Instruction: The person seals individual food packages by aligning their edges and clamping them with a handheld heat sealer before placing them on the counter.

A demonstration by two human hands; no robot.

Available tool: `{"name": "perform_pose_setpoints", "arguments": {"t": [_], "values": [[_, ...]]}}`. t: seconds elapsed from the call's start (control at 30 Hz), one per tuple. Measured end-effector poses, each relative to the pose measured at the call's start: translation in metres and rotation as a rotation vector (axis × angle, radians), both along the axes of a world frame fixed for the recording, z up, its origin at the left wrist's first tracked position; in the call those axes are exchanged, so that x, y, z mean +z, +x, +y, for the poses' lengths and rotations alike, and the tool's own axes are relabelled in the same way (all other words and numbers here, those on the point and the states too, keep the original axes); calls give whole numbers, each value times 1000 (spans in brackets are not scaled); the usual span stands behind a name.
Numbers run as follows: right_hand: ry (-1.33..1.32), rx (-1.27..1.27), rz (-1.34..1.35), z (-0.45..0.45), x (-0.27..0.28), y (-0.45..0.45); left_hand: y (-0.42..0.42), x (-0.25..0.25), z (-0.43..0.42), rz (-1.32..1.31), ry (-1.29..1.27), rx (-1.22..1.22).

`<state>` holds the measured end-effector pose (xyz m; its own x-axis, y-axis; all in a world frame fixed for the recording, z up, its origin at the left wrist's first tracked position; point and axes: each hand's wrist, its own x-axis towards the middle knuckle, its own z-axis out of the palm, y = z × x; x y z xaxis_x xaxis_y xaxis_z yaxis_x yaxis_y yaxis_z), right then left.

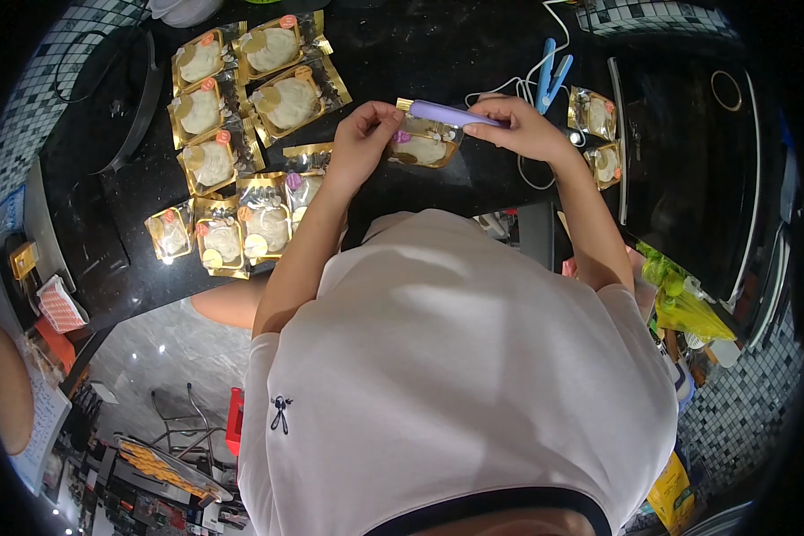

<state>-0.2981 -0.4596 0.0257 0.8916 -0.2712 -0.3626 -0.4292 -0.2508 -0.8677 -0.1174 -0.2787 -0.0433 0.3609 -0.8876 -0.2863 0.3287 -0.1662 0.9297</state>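
A small gold-edged clear packet with a pale round item and a purple sticker lies before me on the black counter. My left hand pinches the packet's upper left corner. My right hand is wrapped round a slim purple sealing tool, held nearly level across the packet's top edge. The tool's far end reaches close to my left fingertips. Whether its jaws are pressed together on the packet is hard to make out.
Several similar gold packets lie at the left. Right of my hands are a blue clamp-like tool, a white cable and two packets. A black pan stands far left, a dark appliance far right.
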Motion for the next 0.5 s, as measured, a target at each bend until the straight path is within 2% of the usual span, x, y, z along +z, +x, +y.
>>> {"name": "perform_pose_setpoints", "arguments": {"t": [0.07, 0.17, 0.27, 0.3, 0.5], "values": [[164, -95, 197, 1, 14, -1, -1, -1, 0, -2, 4, 1], [212, -181, 267, -12, 10, -16, 0, 2, 0, -14, 22, -2], [109, -74, 186, -16, 8, -23, -1, 2, -2, -20, 6, 12], [70, -50, 72, -15, 3, -24, -2, 1, -3, -17, -7, 27], [-56, 30, 51, -17, 4, -24, -1, -4, -3, -14, -37, 28]]}}
